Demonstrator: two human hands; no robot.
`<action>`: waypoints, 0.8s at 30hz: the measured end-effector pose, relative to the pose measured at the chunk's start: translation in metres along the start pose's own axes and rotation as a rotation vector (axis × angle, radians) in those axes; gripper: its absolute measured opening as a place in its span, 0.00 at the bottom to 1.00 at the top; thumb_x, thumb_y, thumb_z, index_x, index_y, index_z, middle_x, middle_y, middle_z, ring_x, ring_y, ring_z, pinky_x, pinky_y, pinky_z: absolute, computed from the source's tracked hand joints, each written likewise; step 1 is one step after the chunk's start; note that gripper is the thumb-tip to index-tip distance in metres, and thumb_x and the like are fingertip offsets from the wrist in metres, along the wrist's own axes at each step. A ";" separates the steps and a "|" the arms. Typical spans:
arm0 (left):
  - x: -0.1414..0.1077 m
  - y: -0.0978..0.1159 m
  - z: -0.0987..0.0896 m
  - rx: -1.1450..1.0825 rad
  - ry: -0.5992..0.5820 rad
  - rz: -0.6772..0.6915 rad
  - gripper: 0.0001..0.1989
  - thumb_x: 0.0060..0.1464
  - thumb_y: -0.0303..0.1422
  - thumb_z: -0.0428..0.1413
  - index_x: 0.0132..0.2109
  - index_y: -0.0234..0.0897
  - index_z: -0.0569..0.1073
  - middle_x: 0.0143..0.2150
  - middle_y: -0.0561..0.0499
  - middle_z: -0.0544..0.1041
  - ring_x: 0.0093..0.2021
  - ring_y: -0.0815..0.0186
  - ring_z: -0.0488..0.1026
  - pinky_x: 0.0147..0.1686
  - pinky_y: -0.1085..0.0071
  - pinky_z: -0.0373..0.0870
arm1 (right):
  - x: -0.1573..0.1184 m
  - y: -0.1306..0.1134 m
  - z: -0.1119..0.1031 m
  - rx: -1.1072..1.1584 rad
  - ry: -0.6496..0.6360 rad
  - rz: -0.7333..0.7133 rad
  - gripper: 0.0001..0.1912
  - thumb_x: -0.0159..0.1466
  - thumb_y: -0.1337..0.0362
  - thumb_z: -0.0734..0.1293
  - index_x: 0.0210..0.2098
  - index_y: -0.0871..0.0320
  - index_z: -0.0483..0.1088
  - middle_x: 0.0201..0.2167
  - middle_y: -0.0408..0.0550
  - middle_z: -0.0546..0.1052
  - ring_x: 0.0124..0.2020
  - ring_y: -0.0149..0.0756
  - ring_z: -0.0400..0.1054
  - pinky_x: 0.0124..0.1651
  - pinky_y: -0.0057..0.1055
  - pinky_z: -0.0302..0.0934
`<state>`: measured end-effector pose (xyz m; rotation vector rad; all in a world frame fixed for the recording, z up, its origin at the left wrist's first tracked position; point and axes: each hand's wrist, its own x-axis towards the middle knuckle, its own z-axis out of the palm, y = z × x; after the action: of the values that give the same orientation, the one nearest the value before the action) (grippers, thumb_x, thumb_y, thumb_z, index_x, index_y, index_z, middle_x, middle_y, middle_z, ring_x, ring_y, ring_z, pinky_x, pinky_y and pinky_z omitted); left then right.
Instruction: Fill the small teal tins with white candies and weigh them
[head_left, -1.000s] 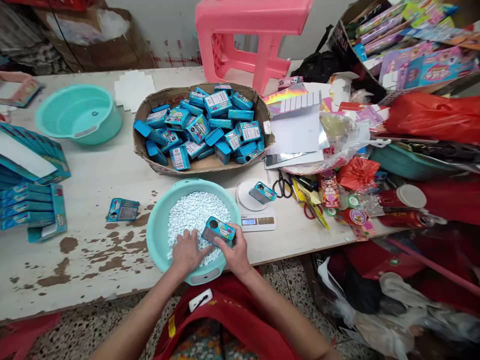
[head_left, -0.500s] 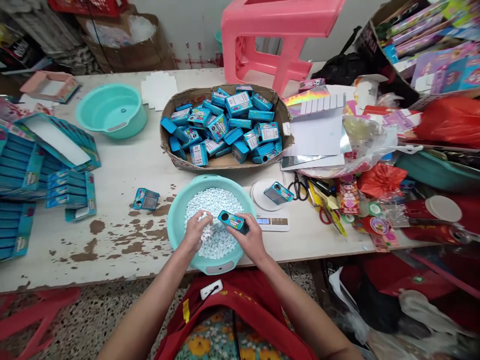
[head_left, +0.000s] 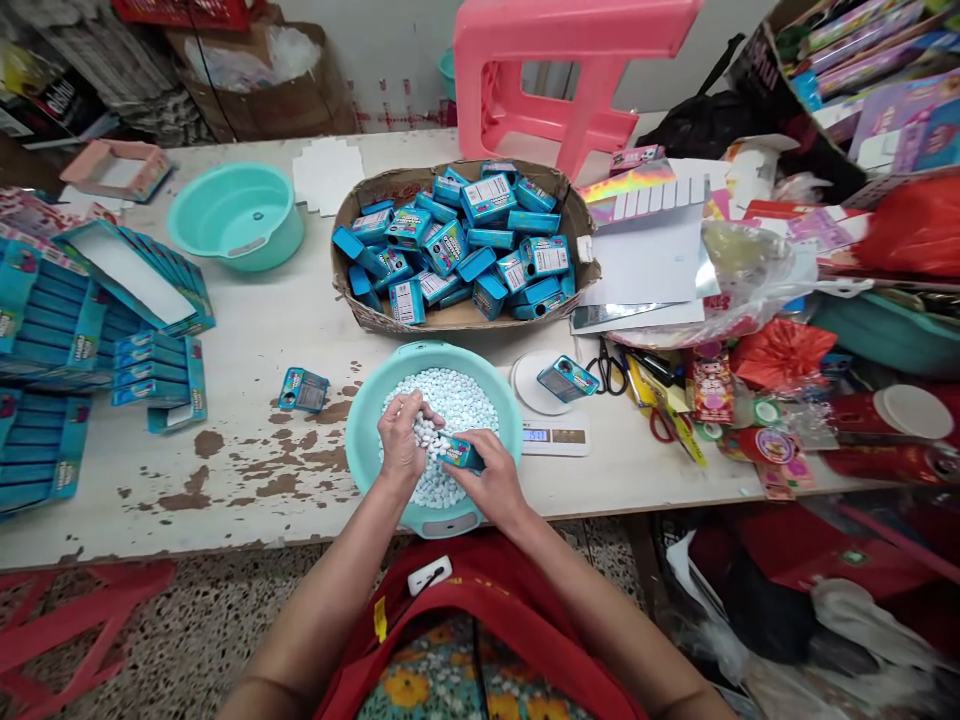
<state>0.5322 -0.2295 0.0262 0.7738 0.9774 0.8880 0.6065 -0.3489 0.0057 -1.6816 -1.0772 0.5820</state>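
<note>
1. Left hand (head_left: 403,435): fingers curled round a clump of white pellets (head_left: 457,388), held against the end of the blue carton (head_left: 463,453). Right hand (head_left: 491,478): thumb and fingers pinching that carton over the basin.
2. Step looks like feeding pellets into the carton. Its opening is hidden here. I'd keep it low over the basin so spill drops back, release a few at a time, and grip lightly; thin printed card probably crushes.
3. Pellets: small, rounded, smooth-looking; likely to roll. Teal basin (head_left: 358,425): round, moulded plastic, flared rim.
4. Just right of it, white scale (head_left: 576,447), flat body, round plate; another carton (head_left: 568,378) sits tilted on it.
5. Surface (head_left: 247,340): pale, finish flaked to brown in patches.
6. Beyond: cardboard tray (head_left: 367,314), ragged rim, boxy glossy cartons (head_left: 489,198) heaped inside.
</note>
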 end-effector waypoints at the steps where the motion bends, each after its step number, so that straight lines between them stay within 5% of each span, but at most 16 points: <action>1: 0.000 0.001 0.002 0.012 0.002 0.008 0.15 0.47 0.39 0.59 0.25 0.35 0.64 0.21 0.57 0.66 0.21 0.72 0.69 0.25 0.74 0.66 | 0.000 -0.002 -0.001 0.003 0.025 0.015 0.17 0.56 0.66 0.71 0.45 0.53 0.69 0.41 0.48 0.71 0.44 0.39 0.66 0.48 0.37 0.62; 24: -0.017 0.014 0.027 0.082 -0.087 0.087 0.11 0.52 0.37 0.57 0.27 0.35 0.66 0.22 0.56 0.67 0.21 0.73 0.66 0.24 0.75 0.63 | 0.004 -0.019 -0.019 0.066 0.039 0.108 0.18 0.54 0.66 0.72 0.44 0.52 0.70 0.41 0.47 0.73 0.45 0.40 0.67 0.49 0.36 0.61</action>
<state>0.5484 -0.2427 0.0543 0.9235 0.9133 0.8858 0.6165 -0.3535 0.0309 -1.6944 -0.9347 0.6443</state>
